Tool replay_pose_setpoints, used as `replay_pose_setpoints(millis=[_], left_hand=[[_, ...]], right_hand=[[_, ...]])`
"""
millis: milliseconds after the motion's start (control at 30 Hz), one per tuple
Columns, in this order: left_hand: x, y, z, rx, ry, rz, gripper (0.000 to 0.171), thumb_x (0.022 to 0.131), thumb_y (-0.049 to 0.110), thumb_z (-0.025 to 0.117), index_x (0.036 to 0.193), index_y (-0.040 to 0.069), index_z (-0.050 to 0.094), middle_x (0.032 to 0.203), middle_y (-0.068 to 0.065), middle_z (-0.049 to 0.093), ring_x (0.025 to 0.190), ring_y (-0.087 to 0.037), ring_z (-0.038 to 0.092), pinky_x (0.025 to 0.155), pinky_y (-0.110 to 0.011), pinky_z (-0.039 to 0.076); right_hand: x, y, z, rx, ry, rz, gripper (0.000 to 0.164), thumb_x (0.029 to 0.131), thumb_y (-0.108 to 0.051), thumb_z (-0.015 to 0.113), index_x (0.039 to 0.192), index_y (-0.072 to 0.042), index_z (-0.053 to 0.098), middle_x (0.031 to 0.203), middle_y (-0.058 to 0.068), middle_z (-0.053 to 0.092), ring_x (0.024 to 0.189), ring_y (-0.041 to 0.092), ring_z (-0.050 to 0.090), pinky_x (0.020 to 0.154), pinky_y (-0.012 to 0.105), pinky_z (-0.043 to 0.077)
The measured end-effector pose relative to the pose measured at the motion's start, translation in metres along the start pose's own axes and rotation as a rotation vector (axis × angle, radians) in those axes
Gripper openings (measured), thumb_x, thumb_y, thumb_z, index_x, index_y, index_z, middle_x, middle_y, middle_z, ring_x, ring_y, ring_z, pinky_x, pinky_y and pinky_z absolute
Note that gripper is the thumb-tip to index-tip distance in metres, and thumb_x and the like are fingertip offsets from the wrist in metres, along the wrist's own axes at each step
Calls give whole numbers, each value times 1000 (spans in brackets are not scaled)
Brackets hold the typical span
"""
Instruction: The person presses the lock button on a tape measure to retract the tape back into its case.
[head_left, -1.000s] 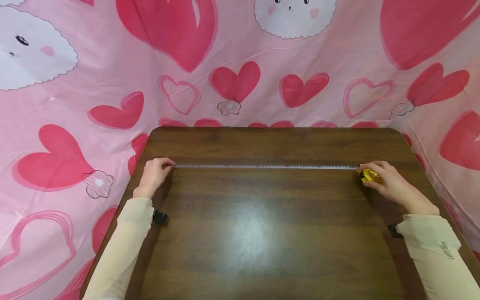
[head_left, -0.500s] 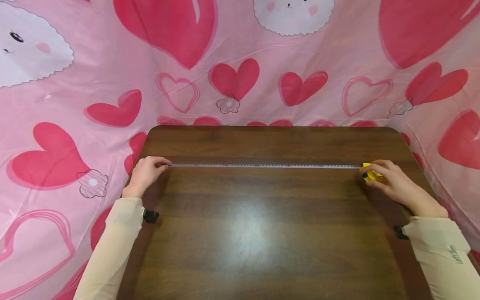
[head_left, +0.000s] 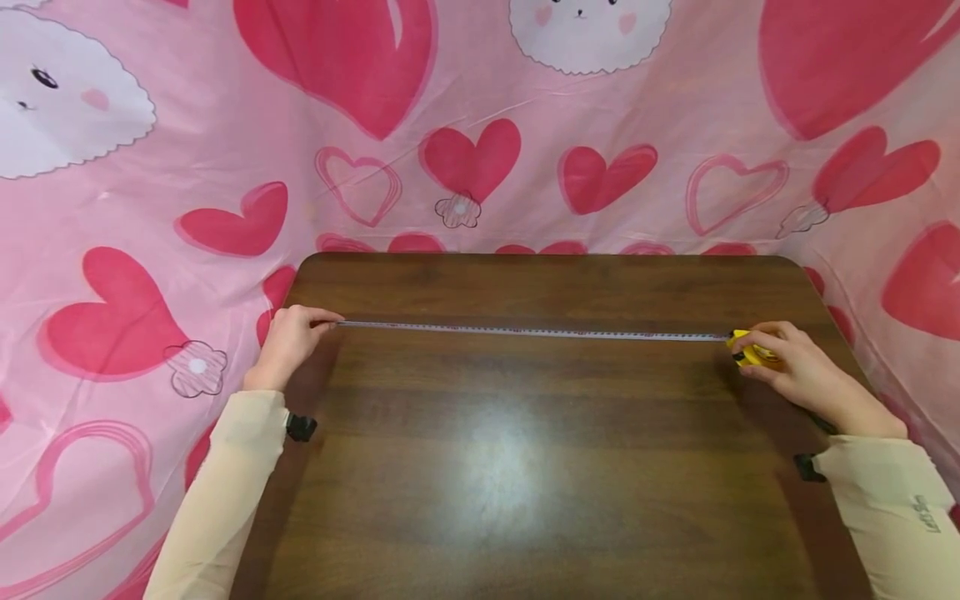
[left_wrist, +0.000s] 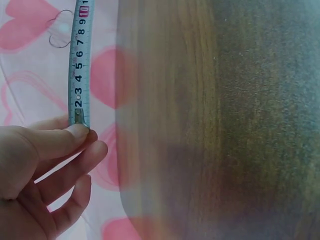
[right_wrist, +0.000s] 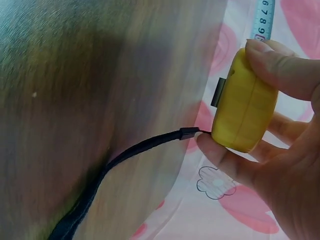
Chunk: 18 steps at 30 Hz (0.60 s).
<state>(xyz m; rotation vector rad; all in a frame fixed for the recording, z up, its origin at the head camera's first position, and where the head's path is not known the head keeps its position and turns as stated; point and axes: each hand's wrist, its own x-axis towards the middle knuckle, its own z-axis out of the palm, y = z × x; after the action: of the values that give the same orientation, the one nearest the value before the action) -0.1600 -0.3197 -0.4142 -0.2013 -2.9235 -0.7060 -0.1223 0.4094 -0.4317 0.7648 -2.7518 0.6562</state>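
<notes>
A tape measure's white blade [head_left: 525, 332] stretches across the far part of the table between both hands, its left end slightly higher in the head view. My left hand [head_left: 288, 337] pinches the metal end of the blade between thumb and fingers; the left wrist view shows the numbers on the blade [left_wrist: 80, 60] running away from the thumb. In my right hand [head_left: 813, 375] is the yellow case [head_left: 752, 346], gripped by thumb and fingers. A black wrist strap [right_wrist: 140, 147] hangs from the yellow case [right_wrist: 247, 110] in the right wrist view.
The brown wooden table [head_left: 495, 517] has rounded far corners and a bright light reflection. A pink cloth [head_left: 525, 83] with hearts surrounds its back and sides. Each wrist carries a small black mount [head_left: 302, 427].
Both hands have moved slightly apart, the left to the left and a little up, the right to the right with the case. More of the blade is drawn out.
</notes>
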Motion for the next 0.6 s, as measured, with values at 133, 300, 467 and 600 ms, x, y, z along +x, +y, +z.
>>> replay_pose_setpoints(millis=[133,300,467,600], left_hand=[[0,-1,1,-10,-16,7,17,93,2,75,109,3,81,107,-21,77,92,-39,71,74,-44,51],[1,-3,1,-13,-12,5,17,93,2,76,109,3,82,105,-21,77,88,-37,71,70,-39,51],[2,-4,-1,-14,-19,-5,17,93,2,75,109,3,82,103,-20,78,84,-33,70,67,-35,49],[2,-3,-3,-22,-38,-15,17,94,2,74,110,2,81,104,-21,77,86,-35,70,68,-37,51]], right_hand=[[-3,2,0,-6,15,-4,42,64,9,90,95,-9,68,110,29,58,98,49,52,80,55,37],[-6,2,-1,-9,16,-9,35,67,4,90,88,-13,67,113,30,57,99,51,53,78,58,40],[-8,2,-2,5,-8,5,43,70,5,89,104,-10,69,117,24,58,107,34,52,94,28,41],[-7,3,-1,26,-9,4,70,66,11,90,128,-2,61,119,18,60,107,21,45,95,0,20]])
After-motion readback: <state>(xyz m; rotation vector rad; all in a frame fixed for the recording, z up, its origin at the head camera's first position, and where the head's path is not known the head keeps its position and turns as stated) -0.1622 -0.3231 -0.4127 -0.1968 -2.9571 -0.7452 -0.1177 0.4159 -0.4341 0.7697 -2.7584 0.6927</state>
